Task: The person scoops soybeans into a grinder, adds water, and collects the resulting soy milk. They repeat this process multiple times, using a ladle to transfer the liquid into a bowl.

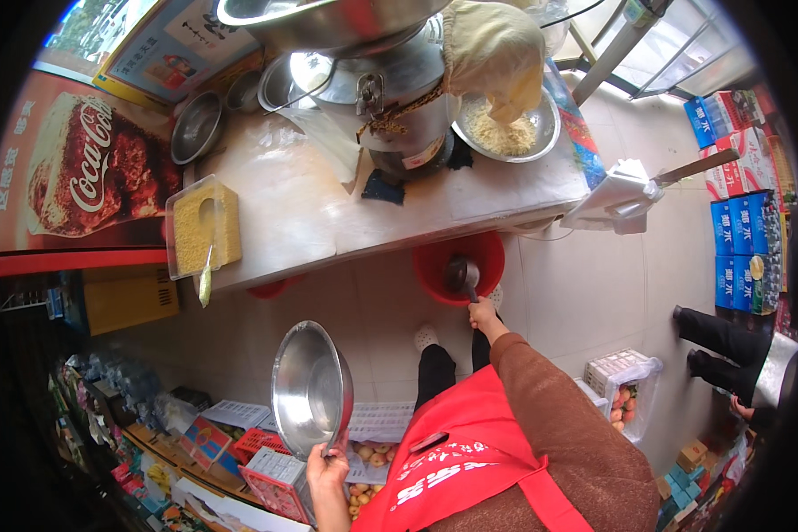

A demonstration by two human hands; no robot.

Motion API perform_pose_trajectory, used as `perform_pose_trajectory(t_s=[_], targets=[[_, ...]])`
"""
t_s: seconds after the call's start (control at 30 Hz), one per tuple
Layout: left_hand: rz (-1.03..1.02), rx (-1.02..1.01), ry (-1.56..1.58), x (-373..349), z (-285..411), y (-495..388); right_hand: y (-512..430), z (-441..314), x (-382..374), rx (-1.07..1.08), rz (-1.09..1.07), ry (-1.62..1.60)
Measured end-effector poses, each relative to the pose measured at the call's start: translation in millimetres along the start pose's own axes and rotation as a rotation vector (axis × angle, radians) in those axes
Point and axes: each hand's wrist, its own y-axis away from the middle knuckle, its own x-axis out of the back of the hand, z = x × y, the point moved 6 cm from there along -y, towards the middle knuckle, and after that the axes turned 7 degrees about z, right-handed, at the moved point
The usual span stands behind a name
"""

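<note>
My left hand (328, 467) grips the rim of a tilted stainless steel basin (310, 392), whose inside looks bare. My right hand (484, 314) holds the handle of a metal ladle (463, 274), its bowl down inside a red plastic tub (425, 266) on the floor by the table edge. What the tub holds cannot be made out. On the table, a metal grinding machine (405, 93) has a cloth bag (492, 56) tied to its side. The bag's end hangs over a steel bowl (550, 126) of pale crumbly meal (502, 136).
The table's edge (372, 247) runs between me and the machine. A tub of yellow grains (196, 229) with a spoon sits at its left corner. Fruit crates (279, 485) stand behind me; another crate (622, 382) is at right, near a person (731, 352) in dark trousers.
</note>
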Motion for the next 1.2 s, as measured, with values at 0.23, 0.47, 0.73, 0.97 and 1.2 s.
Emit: perform_pose_trajectory(t_s=[0.23,0.47,0.73,0.97,1.2], targets=[[-0.155,0.070,-0.065,-47.4,-15.4,3.6,87.5,-11.1,46.4,-0.520,-0.328,-0.898],[-0.246,0.056,-0.116,-87.9,-20.3,0.9,237.2,-77.3,146.0,-0.266,-0.459,-0.956],[-0.306,0.017,-0.136,-110.5,-15.4,-12.7,360.2,-209.5,253.3,0.340,-0.319,-0.801],[-0.281,0.044,-0.078,-116.8,-19.4,-8.0,449.0,-348.7,302.9,0.831,-0.300,-0.709],[-0.257,0.040,-0.018,-120.2,-23.8,-0.9,469.3,-438.3,299.9,0.975,-0.373,-0.622]])
